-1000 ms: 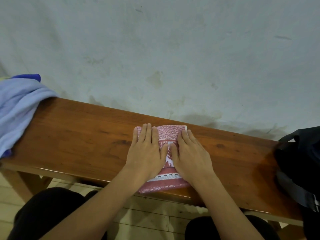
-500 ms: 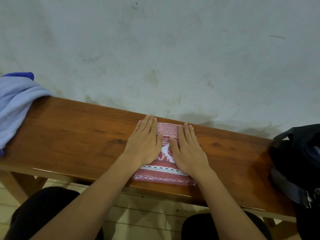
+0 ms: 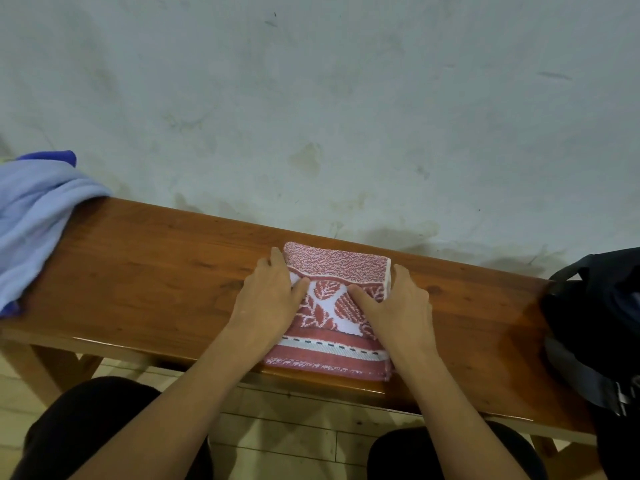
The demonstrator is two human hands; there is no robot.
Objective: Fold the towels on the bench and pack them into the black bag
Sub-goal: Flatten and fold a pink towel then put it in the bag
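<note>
Your left hand (image 3: 268,299) and right hand (image 3: 398,306) grip one folded red towel (image 3: 337,271) by its sides; one blue towel (image 3: 33,220) and one black bag (image 3: 599,323) sit on the bench (image 3: 156,271); no writing legible.

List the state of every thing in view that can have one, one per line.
Red patterned towel: folded into a compact rectangle, flat on the bench.
Left hand: at the towel's left edge, thumb on top.
Right hand: at the towel's right edge, thumb on top.
Light blue towel: unfolded, heaped on the bench's left end.
Black bag: on the bench's right end; opening not visible.
Bench: upright.
</note>
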